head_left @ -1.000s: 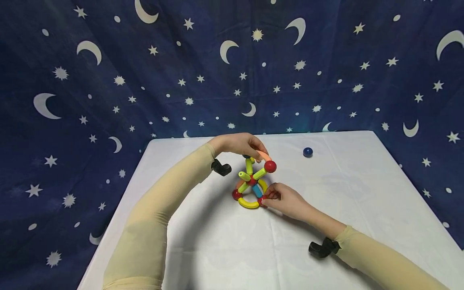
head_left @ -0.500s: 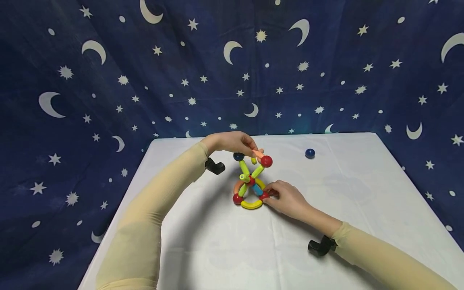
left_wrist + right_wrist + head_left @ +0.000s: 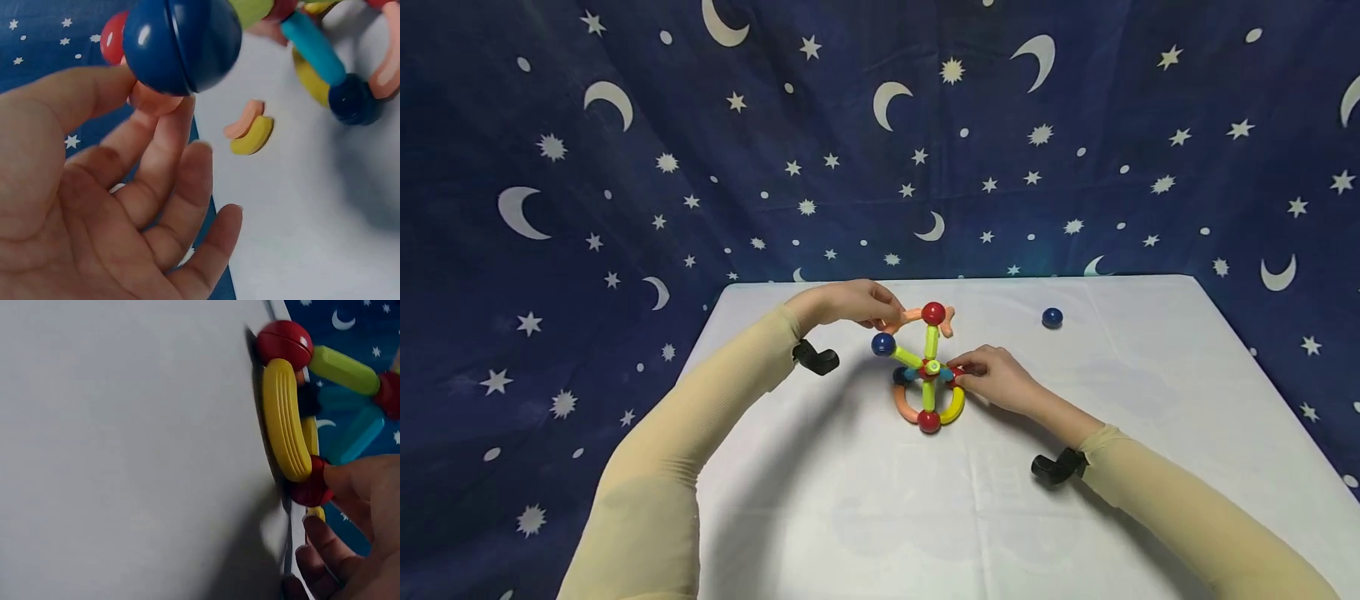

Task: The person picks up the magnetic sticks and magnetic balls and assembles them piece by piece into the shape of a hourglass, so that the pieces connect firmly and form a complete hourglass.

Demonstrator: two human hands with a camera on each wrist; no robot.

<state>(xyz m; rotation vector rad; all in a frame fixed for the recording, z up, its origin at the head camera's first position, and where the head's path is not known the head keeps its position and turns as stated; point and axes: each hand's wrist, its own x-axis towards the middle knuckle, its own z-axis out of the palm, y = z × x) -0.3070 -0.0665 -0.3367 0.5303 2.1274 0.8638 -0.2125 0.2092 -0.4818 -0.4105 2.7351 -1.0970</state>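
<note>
A magnetic stick-and-ball structure [image 3: 928, 396] stands on the white table. Curved yellow and orange rods with balls form its base ring, and lime and blue straight rods meet at a central red ball. My left hand [image 3: 853, 302] pinches a curved orange rod [image 3: 912, 316] between thumb and fingers, beside the top red ball [image 3: 933, 313]. In the left wrist view a big blue ball [image 3: 184, 47] partly hides that rod; its remaining fingers spread loosely. My right hand [image 3: 1000, 381] pinches a red base ball [image 3: 317, 487] at the ring's right side, next to a curved yellow rod [image 3: 287, 422].
A loose blue ball [image 3: 1052, 317] lies at the back right of the table [image 3: 1075, 500]. Behind the structure lie a loose orange curved rod [image 3: 245, 119] and a yellow one [image 3: 253, 135]. A starry blue cloth [image 3: 850, 125] hangs beyond the table's back edge.
The structure has turned clockwise on the table, its right base ball moving away from me with my right hand. My left hand has shifted left, and the upper blue ball has swung left.
</note>
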